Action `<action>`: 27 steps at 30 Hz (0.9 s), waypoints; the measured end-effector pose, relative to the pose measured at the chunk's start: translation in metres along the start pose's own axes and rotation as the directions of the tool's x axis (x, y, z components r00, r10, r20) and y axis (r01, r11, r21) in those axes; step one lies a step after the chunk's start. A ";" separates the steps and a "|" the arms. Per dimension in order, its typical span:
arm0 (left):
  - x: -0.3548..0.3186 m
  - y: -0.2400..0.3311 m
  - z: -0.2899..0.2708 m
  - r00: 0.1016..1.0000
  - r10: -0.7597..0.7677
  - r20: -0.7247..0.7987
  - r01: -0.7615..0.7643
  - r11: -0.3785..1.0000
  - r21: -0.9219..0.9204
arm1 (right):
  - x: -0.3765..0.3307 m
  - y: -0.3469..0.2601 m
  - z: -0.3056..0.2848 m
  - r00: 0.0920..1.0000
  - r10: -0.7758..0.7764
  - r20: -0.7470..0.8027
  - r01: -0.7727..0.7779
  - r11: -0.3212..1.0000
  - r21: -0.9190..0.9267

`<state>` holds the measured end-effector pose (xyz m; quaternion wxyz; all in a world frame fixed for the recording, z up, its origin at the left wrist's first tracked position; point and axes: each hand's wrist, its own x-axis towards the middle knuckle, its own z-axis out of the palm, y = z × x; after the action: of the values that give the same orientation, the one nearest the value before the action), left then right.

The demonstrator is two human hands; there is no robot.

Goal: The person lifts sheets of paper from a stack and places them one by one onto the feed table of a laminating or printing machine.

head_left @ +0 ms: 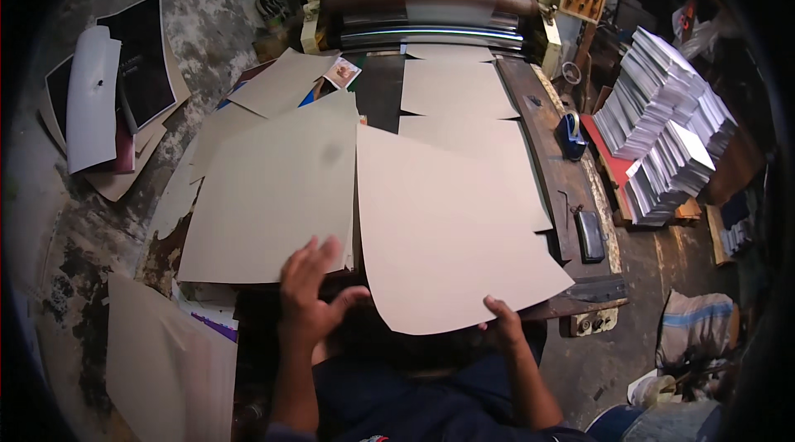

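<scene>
right hand (503,322) fingers pinching the near edge of a big grey sheet (447,227) on the counter (571,185), left hand (308,293) open, spread over the stack of sheets (273,194) beside it

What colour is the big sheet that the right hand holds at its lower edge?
The sheet held by the right hand is plain light beige-grey, unprinted, seen in the head view.
</scene>
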<state>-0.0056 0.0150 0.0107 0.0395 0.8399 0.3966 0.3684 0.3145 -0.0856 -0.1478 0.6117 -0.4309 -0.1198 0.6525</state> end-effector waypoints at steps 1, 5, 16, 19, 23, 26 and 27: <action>0.004 -0.007 0.004 0.989 -0.086 -0.124 0.095 0.993 0.069 | -0.004 0.015 -0.016 0.997 0.082 -0.004 -0.082 0.997 0.013; 0.000 -0.024 0.015 0.971 -0.163 -0.175 0.189 0.972 0.142 | -0.040 0.042 -0.015 0.991 0.134 -0.018 -0.135 0.963 -0.233; 0.026 -0.021 0.023 0.754 -0.610 -0.244 0.447 0.749 -0.489 | -0.098 0.074 -0.011 0.981 0.187 -0.060 -0.196 0.950 -0.245; 0.009 -0.027 0.020 0.802 -0.587 -0.116 0.521 0.780 -0.346 | -0.092 0.068 -0.006 0.982 0.178 -0.071 -0.188 0.967 -0.172; 0.007 -0.020 0.018 0.941 -0.283 -0.188 0.290 0.957 0.010 | -0.062 0.061 -0.001 0.981 0.160 -0.107 -0.170 0.981 -0.089; 0.003 -0.033 0.020 0.964 -0.205 -0.168 0.233 0.958 0.169 | -0.040 0.059 -0.003 0.986 0.111 -0.124 -0.114 0.993 -0.013; 0.005 -0.033 0.020 0.959 -0.205 -0.196 0.237 0.959 0.153 | -0.032 0.057 -0.002 0.990 0.109 -0.092 -0.112 0.993 -0.026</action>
<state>-0.0115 0.0457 -0.0130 -0.0291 0.7539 0.5211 0.3990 0.2724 -0.1279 -0.1739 0.5725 -0.4755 -0.0782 0.6633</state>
